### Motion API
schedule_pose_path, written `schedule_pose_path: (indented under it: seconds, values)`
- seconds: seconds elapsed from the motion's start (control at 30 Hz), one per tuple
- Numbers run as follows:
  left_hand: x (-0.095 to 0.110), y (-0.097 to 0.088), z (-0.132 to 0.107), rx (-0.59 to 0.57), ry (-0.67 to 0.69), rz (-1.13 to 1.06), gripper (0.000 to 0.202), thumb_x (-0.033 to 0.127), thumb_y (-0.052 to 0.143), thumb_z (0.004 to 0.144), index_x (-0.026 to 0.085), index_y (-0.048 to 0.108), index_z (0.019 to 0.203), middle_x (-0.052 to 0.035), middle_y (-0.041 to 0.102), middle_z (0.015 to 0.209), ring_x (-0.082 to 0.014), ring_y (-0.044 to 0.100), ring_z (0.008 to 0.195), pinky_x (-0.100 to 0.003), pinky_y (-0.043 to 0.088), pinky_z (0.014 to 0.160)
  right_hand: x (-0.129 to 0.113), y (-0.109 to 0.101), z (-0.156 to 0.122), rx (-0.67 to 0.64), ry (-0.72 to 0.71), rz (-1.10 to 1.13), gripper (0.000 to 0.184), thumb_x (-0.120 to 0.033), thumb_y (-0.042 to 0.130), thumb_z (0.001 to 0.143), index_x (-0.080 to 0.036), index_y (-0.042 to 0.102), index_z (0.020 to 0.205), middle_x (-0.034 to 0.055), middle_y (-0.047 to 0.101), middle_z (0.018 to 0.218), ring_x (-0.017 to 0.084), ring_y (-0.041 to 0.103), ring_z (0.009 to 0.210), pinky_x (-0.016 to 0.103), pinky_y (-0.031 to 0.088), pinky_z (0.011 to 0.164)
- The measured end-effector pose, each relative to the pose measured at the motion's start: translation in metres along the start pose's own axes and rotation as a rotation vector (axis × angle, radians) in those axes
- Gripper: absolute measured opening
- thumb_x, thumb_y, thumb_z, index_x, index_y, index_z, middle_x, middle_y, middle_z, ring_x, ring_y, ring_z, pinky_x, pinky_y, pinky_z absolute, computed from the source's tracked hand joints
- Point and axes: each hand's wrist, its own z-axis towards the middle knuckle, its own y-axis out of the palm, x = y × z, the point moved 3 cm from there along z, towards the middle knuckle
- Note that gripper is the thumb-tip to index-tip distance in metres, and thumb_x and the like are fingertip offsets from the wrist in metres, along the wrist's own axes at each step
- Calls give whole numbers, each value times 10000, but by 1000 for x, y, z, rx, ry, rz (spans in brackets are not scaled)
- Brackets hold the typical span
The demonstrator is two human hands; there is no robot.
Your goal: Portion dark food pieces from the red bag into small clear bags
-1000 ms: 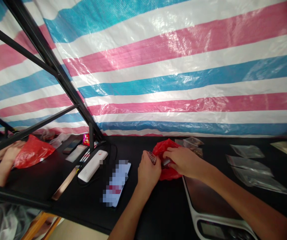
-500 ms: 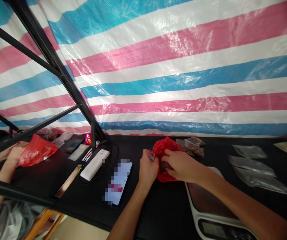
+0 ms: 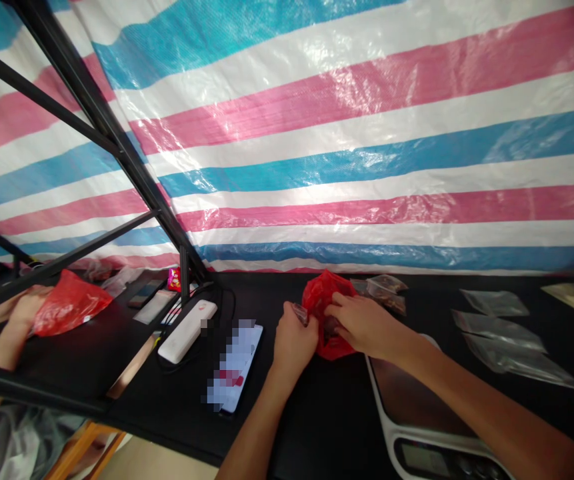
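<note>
A red plastic bag (image 3: 323, 288) lies crumpled with its mouth open, dark contents partly visible inside. At its left edge, my left hand (image 3: 294, 340) is closed around a small clear plastic bag (image 3: 299, 312) with something brownish in it. The left fingers touch the red bag; whether they also grip its rim is unclear. My right hand (image 3: 361, 323) reaches into the red bag's mouth from the right, fingers curled together. What those fingertips pinch is hidden. Behind the right hand are small clear bags of brown pieces (image 3: 387, 287).
A kitchen scale (image 3: 417, 400) sits under my right forearm. Flat clear zip bags (image 3: 501, 333) lie at right. A phone (image 3: 237, 367), a white power strip (image 3: 187, 332) and a black metal frame (image 3: 131, 167) are at left. Another person's hands (image 3: 29, 307) hold a red bag (image 3: 71, 305).
The view has shifted slightly. My right fingers have moved a little within the red bag's mouth, and the bag's rim has changed shape slightly. My left hand keeps its grip.
</note>
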Motion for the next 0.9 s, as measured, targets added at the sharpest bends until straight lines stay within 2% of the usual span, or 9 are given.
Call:
schedule_pose_path:
  seconds: [0.2,0.4,0.57,0.67,0.8,0.9]
  values:
    - [-11,10,7,-10,11,-244,209,118,632,796,237,497,903,7,673,763,-189,649,700,-268,431,656,10,7,1,-25,12,110,284,-137,639,892,-203,726,1155,111,773,1161,309,767,1004,356,520,819]
    - [-18,17,16,36,-13,-347,157,112,624,819,210,530,898,41,618,732,-160,618,699,-258,432,668,16,14,4,-49,39,215,274,-140,627,884,-256,719,1115,66,825,1005,283,781,995,312,489,778]
    - [-8,7,12,138,104,-274,164,148,624,857,232,484,843,46,548,749,-145,562,708,-253,414,687,22,5,1,-33,45,319,267,-133,546,925,-256,695,1109,48,827,1014,250,779,968,304,493,790]
    - [-2,0,7,211,182,-200,134,157,616,869,231,509,839,21,564,813,-154,568,760,-256,412,710,29,-5,-1,-9,55,382,267,-145,509,959,-258,690,1119,38,824,1029,244,770,977,309,500,804]
    - [4,-1,0,178,209,-129,70,193,592,917,236,556,874,5,614,856,-163,594,773,-259,401,693,34,-21,-4,89,18,464,250,-162,489,993,-261,693,1100,24,806,1066,225,749,985,307,512,835]
    - [9,0,-6,138,235,-60,65,207,587,934,241,568,883,0,638,899,-166,609,780,-266,387,688,25,-31,-5,194,-44,475,252,-186,516,1008,-260,693,1171,34,777,1164,227,720,1058,327,512,922]
